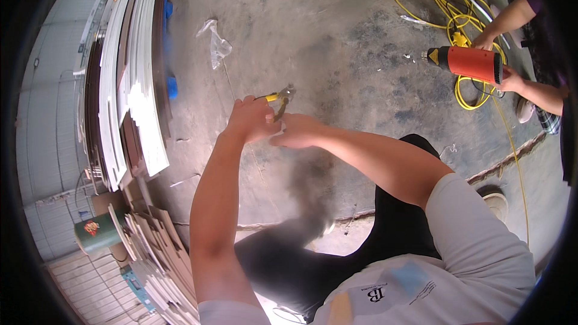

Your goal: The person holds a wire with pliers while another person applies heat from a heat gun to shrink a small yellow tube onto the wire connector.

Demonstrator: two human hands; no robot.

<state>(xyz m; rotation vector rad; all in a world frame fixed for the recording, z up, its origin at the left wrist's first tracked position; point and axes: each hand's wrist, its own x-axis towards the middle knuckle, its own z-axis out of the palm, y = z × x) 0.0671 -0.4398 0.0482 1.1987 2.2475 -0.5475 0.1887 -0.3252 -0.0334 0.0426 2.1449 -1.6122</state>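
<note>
In the head view, the left hand (248,121) curls around yellow-handled pliers (284,94) above the concrete floor (337,60). The right hand (300,130), partly curled, is just beside it; whether it grips anything I cannot tell. At right, another person (540,95) holds a red heat gun (472,63).

The head view looks steeply down from the wearer's head, upright and very wide. The shirt (415,289) looms close at the lower edge, left hand (251,120) and right hand (299,131) sit farther off near centre, and the floor (337,42) stretches beyond, toward the upper edge.
</note>
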